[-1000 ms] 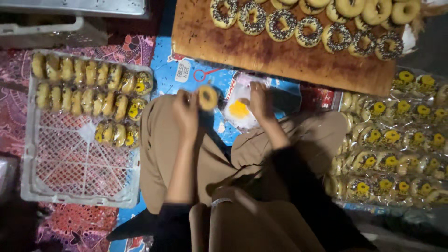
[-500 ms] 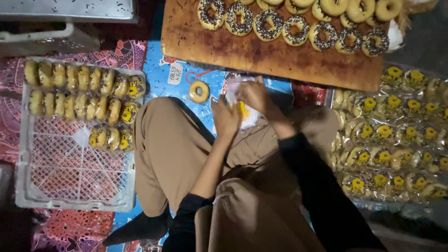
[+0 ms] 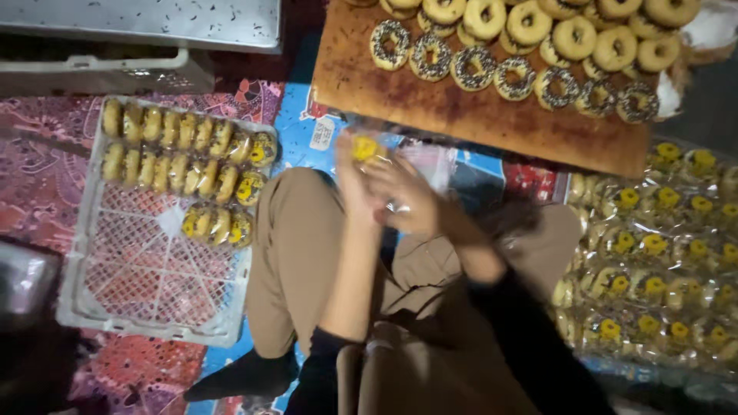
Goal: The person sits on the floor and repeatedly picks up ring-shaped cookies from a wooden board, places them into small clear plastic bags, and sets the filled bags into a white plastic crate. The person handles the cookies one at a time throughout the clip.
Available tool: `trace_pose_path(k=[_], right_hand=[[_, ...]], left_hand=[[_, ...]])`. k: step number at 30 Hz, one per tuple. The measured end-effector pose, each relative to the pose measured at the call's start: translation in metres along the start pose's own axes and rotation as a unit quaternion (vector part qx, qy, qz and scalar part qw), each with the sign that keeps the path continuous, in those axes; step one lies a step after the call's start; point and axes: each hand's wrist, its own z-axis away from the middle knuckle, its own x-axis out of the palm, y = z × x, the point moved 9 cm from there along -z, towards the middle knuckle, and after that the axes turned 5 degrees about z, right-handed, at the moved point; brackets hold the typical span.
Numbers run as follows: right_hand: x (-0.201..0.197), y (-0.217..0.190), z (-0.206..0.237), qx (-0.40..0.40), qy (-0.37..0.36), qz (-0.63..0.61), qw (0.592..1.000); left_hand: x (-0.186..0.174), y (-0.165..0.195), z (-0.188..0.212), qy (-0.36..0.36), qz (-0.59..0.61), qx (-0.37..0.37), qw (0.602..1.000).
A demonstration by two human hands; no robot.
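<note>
Floor spread with patterned mats, carrying a crate, a board and a heap of packets.

Left of the grip, a white lattice crate sits on the red patterned mat. Just beyond the grip, a wooden board lies across the blue printed sheet. Right of the grip, wrapped doughnut packets crowd the floor, touching one another.
</note>
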Motion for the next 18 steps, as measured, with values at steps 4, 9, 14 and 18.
trace_pose_path(k=[4, 9, 14, 18], right_hand=[[-0.096, 0.080, -0.070, 0.244, 0.256, 0.226, 0.908], [-0.121, 0.104, -0.131, 0.160, 0.296, 0.568, 0.751], [-0.069, 0.133, -0.106, 0.312, 0.176, 0.125, 0.925], [-0.039, 0.045, -0.041, 0.110, 0.242, -0.433, 0.861]], left_hand=[[-0.048, 0.102, -0.040, 0.045, 0.075, 0.116, 0.989], [-0.089, 0.117, -0.023, 0.250, 0.077, 0.078, 0.962], [-0.082, 0.079, -0.039, 0.250, 0.339, 0.016, 0.907], [-0.086, 0.054, -0.041, 0.223, 0.416, 0.002, 0.881]])
